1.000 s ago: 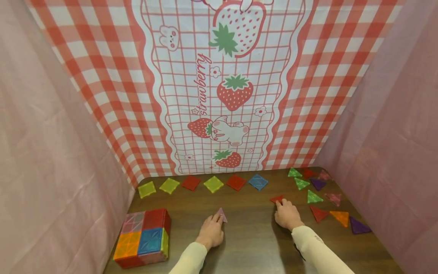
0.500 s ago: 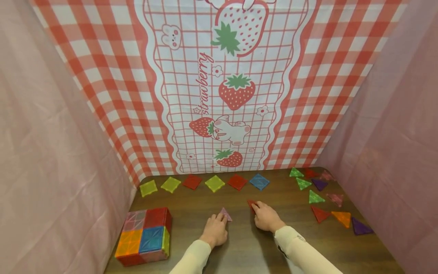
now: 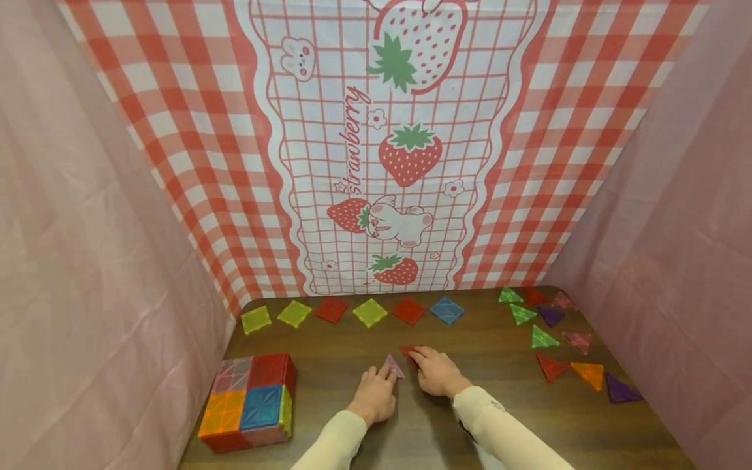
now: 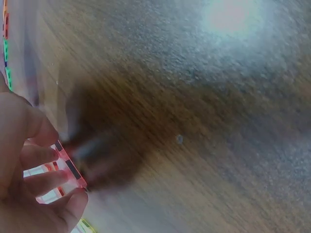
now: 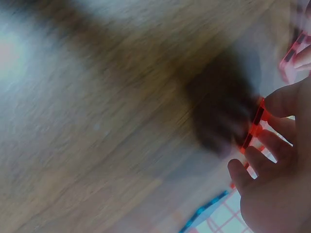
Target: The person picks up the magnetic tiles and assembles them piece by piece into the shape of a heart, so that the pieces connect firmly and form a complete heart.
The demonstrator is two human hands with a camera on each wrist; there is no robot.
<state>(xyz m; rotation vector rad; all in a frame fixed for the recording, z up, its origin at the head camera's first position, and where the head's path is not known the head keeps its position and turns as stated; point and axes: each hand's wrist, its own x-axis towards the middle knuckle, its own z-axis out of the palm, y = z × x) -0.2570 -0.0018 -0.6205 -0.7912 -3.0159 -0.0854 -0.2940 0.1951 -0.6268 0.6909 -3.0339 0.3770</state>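
My left hand (image 3: 375, 395) holds a pink translucent triangle tile (image 3: 395, 367) at the middle of the wooden table. Just right of it, my right hand (image 3: 438, 373) grips a red triangle tile (image 3: 407, 351). A small gap separates the two tiles. In the left wrist view, fingers and thumb meet the pink tile's edge (image 4: 72, 167), which has dark strips in it. The right wrist view has the red tile's edge (image 5: 252, 128) between thumb and fingers, with the pink tile (image 5: 290, 57) close by. Fingers cover part of each tile.
Square tiles in yellow, red and blue (image 3: 448, 311) form a row along the back edge. Several loose triangle tiles, among them an orange one (image 3: 589, 375), lie at the right. A block of stacked coloured tiles (image 3: 249, 403) stands at the left. Fabric walls enclose the table.
My right hand has moved left with the red triangle tile, from near the right-hand triangles to beside the pink one. My left hand and the pink tile have shifted only slightly in view.
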